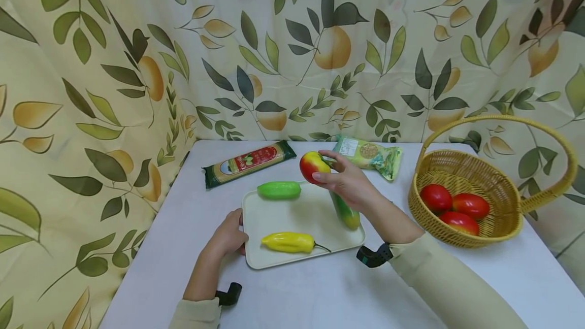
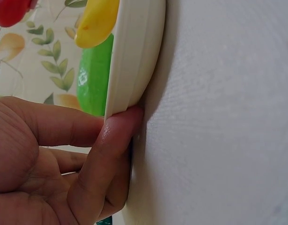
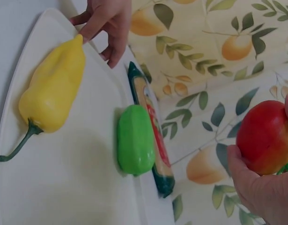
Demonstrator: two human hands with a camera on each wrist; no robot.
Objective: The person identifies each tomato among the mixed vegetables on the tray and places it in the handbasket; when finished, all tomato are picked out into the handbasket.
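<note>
My right hand (image 1: 349, 179) holds a round red-and-yellow fruit (image 1: 313, 166) between thumb and fingers, above the far side of a cream tray (image 1: 311, 217). The same fruit (image 3: 263, 138) shows mostly red in the right wrist view. At the tray's left edge, my left hand (image 1: 228, 235) pinches the rim, with fingertips partly beneath it in the left wrist view. On the tray lie a green ridged vegetable (image 1: 279, 190), a yellow pepper (image 1: 289, 242) with a dark stem, and a long green cucumber-like vegetable (image 1: 346, 211), partly hidden by my right hand.
A wicker basket (image 1: 418, 207) with a tall handle stands at the right, with 3 red fruits (image 1: 470, 206) inside. Behind the tray lie a long red-and-green packet (image 1: 249, 163) and a light green bag (image 1: 370, 156). A leaf-patterned curtain (image 1: 292, 65) borders the white table (image 1: 292, 293).
</note>
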